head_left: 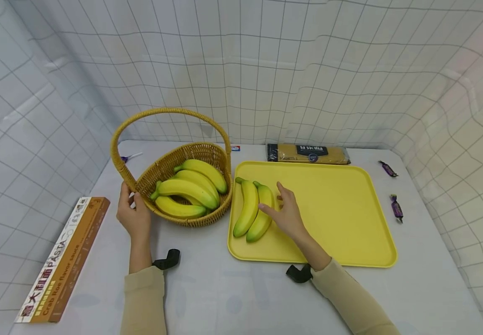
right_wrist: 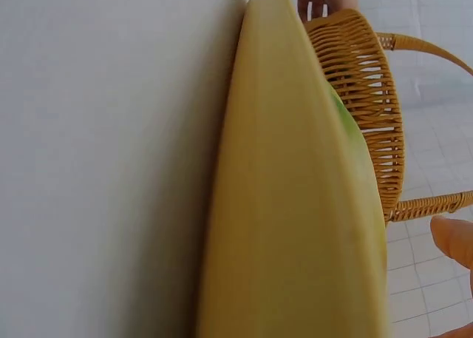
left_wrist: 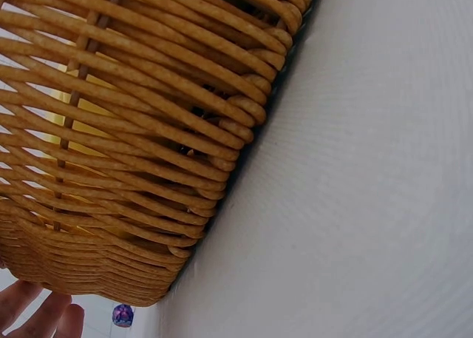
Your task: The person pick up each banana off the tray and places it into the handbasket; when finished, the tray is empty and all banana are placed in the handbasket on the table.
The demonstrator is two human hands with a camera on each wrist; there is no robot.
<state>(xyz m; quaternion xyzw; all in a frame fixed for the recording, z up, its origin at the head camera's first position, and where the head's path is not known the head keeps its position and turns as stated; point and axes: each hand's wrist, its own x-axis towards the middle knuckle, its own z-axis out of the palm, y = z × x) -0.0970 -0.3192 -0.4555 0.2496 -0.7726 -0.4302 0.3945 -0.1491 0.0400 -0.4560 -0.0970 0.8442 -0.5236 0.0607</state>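
1. My right grip [head_left: 286,215] is loose, fingers flat, touching two bananas [head_left: 253,211] on the yellow tray [head_left: 342,218].
2. My left grip [head_left: 131,211] holds the basket [head_left: 183,160] by its side.
3. Four bananas [head_left: 189,188] lie inside it.

Bright, even, diffuse light; wide-angle bending in the head view.
Shadows are soft and faint: a pale one under the basket [head_left: 191,186] and beside the tray [head_left: 350,214]. Grid lines on the backdrop bow toward the edges. No harsh glare. Both wrist views sit very close, and the tray rim [right_wrist: 295,205] looks blurred.
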